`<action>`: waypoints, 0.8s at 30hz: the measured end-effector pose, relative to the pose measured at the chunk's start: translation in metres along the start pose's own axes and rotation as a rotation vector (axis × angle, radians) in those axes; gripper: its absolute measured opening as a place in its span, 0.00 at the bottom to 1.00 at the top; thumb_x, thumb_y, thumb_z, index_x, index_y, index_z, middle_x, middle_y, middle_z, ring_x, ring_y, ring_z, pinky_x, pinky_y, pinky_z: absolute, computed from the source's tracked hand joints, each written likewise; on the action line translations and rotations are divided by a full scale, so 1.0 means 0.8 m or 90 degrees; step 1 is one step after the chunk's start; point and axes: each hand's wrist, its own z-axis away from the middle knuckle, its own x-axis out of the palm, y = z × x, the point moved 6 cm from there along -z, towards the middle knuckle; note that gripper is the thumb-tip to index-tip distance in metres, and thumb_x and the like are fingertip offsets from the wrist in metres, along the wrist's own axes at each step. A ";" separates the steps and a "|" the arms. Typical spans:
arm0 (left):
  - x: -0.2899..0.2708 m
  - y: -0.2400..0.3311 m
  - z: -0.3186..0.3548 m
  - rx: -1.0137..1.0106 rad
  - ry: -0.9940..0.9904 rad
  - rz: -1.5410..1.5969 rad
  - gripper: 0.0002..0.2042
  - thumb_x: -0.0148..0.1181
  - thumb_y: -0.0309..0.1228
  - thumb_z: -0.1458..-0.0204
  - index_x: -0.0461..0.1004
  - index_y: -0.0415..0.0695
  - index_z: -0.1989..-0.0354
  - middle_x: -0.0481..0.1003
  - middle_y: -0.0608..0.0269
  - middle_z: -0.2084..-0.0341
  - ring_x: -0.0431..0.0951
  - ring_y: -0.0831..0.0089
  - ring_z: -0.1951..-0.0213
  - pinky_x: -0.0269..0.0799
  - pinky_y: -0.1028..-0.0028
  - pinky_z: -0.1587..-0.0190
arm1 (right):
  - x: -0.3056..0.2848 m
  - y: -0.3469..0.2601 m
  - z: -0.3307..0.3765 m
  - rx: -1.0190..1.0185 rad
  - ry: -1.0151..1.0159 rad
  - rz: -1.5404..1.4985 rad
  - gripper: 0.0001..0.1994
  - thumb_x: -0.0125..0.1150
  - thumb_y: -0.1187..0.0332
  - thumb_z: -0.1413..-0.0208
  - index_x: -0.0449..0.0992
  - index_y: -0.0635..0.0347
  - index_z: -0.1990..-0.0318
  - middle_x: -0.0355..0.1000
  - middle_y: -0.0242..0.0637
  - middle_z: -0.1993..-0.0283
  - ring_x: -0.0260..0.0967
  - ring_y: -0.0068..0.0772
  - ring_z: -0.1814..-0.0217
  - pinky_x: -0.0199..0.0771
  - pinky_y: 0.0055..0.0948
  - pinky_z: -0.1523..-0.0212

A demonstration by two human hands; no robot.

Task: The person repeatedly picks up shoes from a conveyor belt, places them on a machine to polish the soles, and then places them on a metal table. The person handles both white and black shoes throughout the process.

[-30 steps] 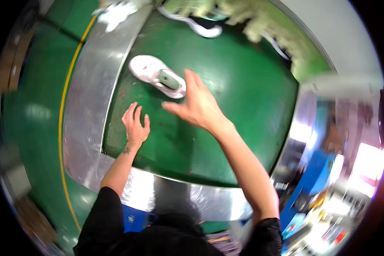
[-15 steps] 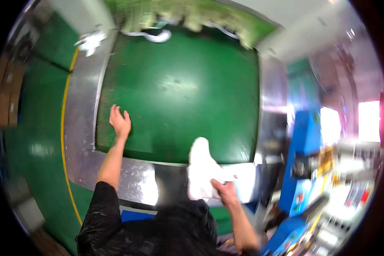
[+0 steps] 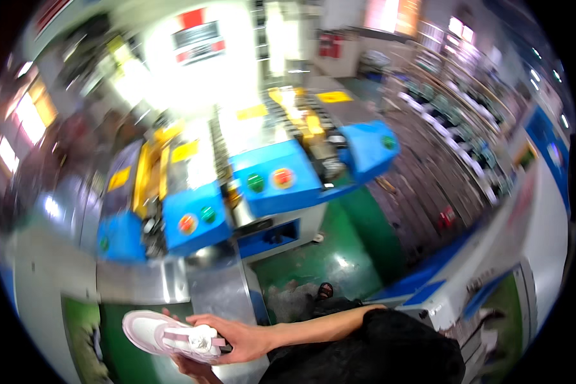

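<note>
A white and pale-pink sneaker [image 3: 163, 334] is held at the lower left, toe pointing left, over a metal ledge and green surface. My right hand [image 3: 240, 338] reaches in from the right and grips the heel end. Under the shoe, my left hand [image 3: 195, 368] supports its near side; most of its fingers are hidden beneath, with a few fingertips showing past the far edge. White material bulges near the shoe's opening, and I cannot make out what it is.
Ahead stands a machine with blue control boxes [image 3: 275, 176] bearing green and red buttons. Metal work surface [image 3: 221, 288] lies beside the shoe. Shelving racks [image 3: 451, 121] with rows of items stand at the far right. A grey-white machine housing [image 3: 518, 224] is near on the right.
The view has swung right, from the metal-framed green area to the blue-fronted machine. My left hand, earlier spread and free, is now on the sneaker with my right.
</note>
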 end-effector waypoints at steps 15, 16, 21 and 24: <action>0.337 -0.299 -0.097 -0.497 -0.195 -0.157 0.42 0.60 0.42 0.43 0.46 0.38 0.26 0.64 0.51 0.34 0.69 0.54 0.36 0.66 0.53 0.34 | -0.249 -0.063 0.048 -0.137 0.173 -0.111 0.34 0.73 0.61 0.47 0.63 0.62 0.37 0.72 0.40 0.46 0.68 0.30 0.45 0.71 0.37 0.44; 0.342 -0.308 -0.102 -0.501 -0.203 -0.151 0.42 0.60 0.42 0.43 0.46 0.38 0.26 0.64 0.51 0.35 0.69 0.54 0.36 0.66 0.53 0.34 | -0.256 -0.073 0.048 -0.133 0.197 -0.094 0.34 0.73 0.60 0.47 0.63 0.62 0.37 0.72 0.41 0.45 0.69 0.31 0.45 0.72 0.38 0.44; 0.327 -0.311 -0.120 -0.519 -0.230 -0.150 0.42 0.61 0.42 0.44 0.47 0.38 0.26 0.65 0.50 0.35 0.70 0.53 0.37 0.67 0.53 0.35 | -0.262 -0.057 0.030 -0.140 0.287 -0.002 0.38 0.74 0.57 0.48 0.60 0.62 0.35 0.74 0.45 0.44 0.73 0.42 0.43 0.73 0.40 0.43; 0.310 -0.313 -0.131 -0.526 -0.235 -0.142 0.42 0.61 0.42 0.44 0.47 0.37 0.26 0.66 0.50 0.36 0.70 0.53 0.37 0.67 0.53 0.35 | -0.258 -0.052 0.018 -0.098 0.273 -0.053 0.39 0.73 0.61 0.46 0.57 0.61 0.32 0.74 0.44 0.42 0.72 0.40 0.40 0.72 0.40 0.41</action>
